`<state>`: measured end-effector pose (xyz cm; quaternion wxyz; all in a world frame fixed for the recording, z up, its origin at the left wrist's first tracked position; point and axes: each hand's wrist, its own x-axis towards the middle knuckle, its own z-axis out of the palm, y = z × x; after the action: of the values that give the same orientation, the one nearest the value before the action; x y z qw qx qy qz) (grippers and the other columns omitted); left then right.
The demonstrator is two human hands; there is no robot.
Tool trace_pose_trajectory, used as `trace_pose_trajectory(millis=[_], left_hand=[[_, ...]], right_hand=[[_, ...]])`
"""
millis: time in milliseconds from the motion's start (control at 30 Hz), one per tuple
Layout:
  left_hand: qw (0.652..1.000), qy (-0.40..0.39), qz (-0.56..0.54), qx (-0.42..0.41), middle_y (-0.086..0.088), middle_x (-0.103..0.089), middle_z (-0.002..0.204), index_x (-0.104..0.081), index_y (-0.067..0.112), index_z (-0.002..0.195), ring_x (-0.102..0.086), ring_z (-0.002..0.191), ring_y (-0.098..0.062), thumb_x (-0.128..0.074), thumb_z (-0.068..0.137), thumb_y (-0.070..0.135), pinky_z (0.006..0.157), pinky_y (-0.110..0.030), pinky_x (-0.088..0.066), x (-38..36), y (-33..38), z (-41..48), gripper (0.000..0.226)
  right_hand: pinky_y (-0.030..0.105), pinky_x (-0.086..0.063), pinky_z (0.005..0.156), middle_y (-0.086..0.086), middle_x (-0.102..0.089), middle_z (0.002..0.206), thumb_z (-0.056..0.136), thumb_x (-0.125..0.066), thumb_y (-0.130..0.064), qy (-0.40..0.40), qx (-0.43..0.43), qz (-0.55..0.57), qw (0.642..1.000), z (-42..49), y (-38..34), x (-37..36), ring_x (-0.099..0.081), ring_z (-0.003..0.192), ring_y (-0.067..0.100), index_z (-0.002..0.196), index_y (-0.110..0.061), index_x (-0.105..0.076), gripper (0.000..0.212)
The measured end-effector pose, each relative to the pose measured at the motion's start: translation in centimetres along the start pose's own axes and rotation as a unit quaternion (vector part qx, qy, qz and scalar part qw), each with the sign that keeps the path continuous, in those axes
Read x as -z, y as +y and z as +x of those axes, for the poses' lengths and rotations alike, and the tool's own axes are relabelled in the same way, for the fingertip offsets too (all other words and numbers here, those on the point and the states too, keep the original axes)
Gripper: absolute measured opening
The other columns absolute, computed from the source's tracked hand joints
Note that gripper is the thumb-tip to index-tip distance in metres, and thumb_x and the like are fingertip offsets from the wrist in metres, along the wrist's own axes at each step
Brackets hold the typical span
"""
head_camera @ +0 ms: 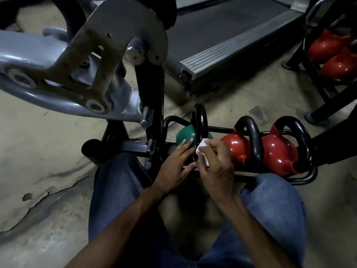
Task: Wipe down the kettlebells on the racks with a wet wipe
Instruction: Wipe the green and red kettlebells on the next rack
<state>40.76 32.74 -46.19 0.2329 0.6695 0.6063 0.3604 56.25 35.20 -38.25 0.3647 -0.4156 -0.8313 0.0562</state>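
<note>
Low black rack (301, 178) — green kettlebell (185, 135), two red kettlebells (234, 147).

A low black tubular rack (301, 178) on the floor carries three kettlebells in a row. The leftmost is a green kettlebell (185, 135) with a glossy black handle (201, 122) standing upright, seen edge on. A crumpled white wet wipe (201, 149) is pressed against the lower part of that handle. Beside it sit two shiny red kettlebells (236, 147) (278, 153), close together, each with a thick black handle arching over the top. More red kettlebells (332, 55) rest on a second rack at far right.
</note>
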Motion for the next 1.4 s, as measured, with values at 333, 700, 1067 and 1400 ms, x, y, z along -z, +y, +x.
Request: trace_pose_trajectory(millis=[333,700,1067,1400], left_hand=[[1.000,-0.007,-0.022,0.010,-0.006,-0.031,0.166,-0.046,0.009,0.152,-0.019,0.158,-0.019,-0.046,0.096,0.050,0.127,-0.041,-0.025,0.5,0.6,-0.2,0.070],[1.000,0.004,-0.001,0.026,0.005,-0.027,0.169,-0.042,0.015,0.157,-0.012,0.157,-0.006,-0.057,0.101,0.043,0.124,-0.018,-0.012,0.4,0.9,-0.3,0.064],[1.000,0.010,-0.009,0.018,0.000,-0.030,0.167,-0.046,0.011,0.153,-0.017,0.158,-0.013,-0.049,0.098,0.052,0.127,-0.027,-0.017,0.0,0.4,-0.2,0.069],[0.999,-0.009,-0.029,0.022,0.002,-0.028,0.168,-0.041,0.016,0.156,-0.016,0.158,-0.012,-0.043,0.096,0.048,0.126,-0.027,-0.018,0.5,0.3,-0.2,0.069]], right_hand=[[0.053,-0.034,0.120,0.015,-0.068,0.105,0.097,-0.062,-0.013,-0.168,0.381,-0.129,0.900,5.7,3.1,0.6,-0.059,0.121,0.036,0.099,-0.003,-0.072,0.015],[0.026,-0.055,0.077,0.004,-0.072,0.100,0.101,-0.061,-0.010,0.022,-0.366,0.370,0.854,1.7,0.3,-0.4,-0.069,0.090,0.012,0.103,-0.015,-0.068,0.008],[0.025,-0.053,0.077,0.000,-0.066,0.094,0.088,-0.075,-0.016,-0.004,-0.350,0.357,0.866,9.3,2.0,-1.7,-0.063,0.084,0.012,0.088,-0.019,-0.067,0.008],[0.041,-0.040,0.090,0.012,-0.063,0.114,0.091,-0.068,-0.017,-0.158,0.273,-0.173,0.933,3.0,1.7,1.2,-0.055,0.103,0.031,0.108,-0.006,-0.069,0.020]])
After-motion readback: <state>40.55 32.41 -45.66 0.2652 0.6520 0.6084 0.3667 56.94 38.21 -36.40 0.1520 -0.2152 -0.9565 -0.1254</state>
